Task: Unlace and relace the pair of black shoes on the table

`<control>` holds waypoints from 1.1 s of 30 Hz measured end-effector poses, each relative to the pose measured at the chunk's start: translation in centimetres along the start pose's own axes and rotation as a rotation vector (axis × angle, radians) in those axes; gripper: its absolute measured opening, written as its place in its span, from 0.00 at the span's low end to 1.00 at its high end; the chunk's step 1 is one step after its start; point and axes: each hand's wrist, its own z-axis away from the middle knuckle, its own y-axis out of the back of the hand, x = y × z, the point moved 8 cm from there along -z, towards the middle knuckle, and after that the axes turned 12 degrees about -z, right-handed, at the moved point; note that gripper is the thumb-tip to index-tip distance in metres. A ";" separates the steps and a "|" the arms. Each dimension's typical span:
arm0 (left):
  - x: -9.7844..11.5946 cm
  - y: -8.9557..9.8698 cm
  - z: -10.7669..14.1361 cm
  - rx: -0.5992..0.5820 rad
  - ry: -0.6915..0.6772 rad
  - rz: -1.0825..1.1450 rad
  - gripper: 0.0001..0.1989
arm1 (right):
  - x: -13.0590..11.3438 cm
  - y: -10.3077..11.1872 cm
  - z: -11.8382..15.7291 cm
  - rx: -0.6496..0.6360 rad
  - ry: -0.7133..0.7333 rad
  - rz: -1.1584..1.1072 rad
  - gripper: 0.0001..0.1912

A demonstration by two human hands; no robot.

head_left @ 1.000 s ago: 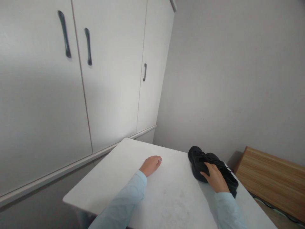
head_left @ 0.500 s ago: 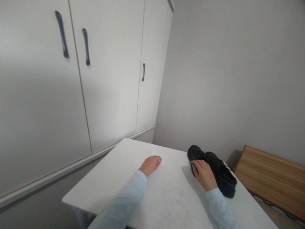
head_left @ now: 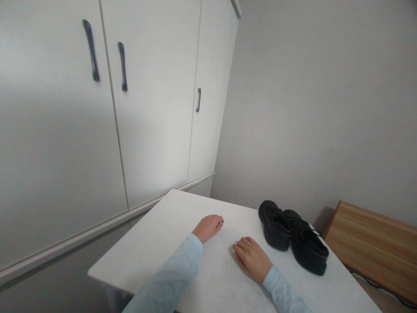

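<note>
A pair of black lace-up shoes stands side by side at the right of the white table [head_left: 208,282]. The left shoe [head_left: 277,234] and the right shoe [head_left: 309,250] touch or nearly touch, toes pointing to the far edge. My right hand [head_left: 252,259] rests palm down on the tabletop, left of the shoes and apart from them, its fingers loosely bent and nothing seen in it. Farther left, my left hand [head_left: 208,228] lies on the table on its side, fingers relaxed and slightly curled, holding nothing visible. Its palm is partly hidden.
White cupboard doors [head_left: 156,130] with dark handles rise along the left side. A grey wall [head_left: 309,108] stands behind the table. To the right is a wood-grain panel [head_left: 374,248], with a dark cable [head_left: 378,284] below it.
My right hand has let go of the left shoe and moved left onto the tabletop. My left hand has stayed nearly in place. The view has shifted slightly.
</note>
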 end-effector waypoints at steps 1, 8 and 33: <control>0.0 0.0 0.0 0.002 -0.005 -0.001 0.13 | -0.1 -0.2 0.0 -0.011 -0.005 -0.009 0.06; 0.0 -0.1 0.0 0.004 -0.027 0.000 0.14 | 1.1 1.0 0.4 0.087 -0.032 -0.033 0.06; -0.1 -0.3 0.1 -0.030 -0.004 0.008 0.15 | 17.5 4.0 9.6 0.394 -0.583 0.057 0.12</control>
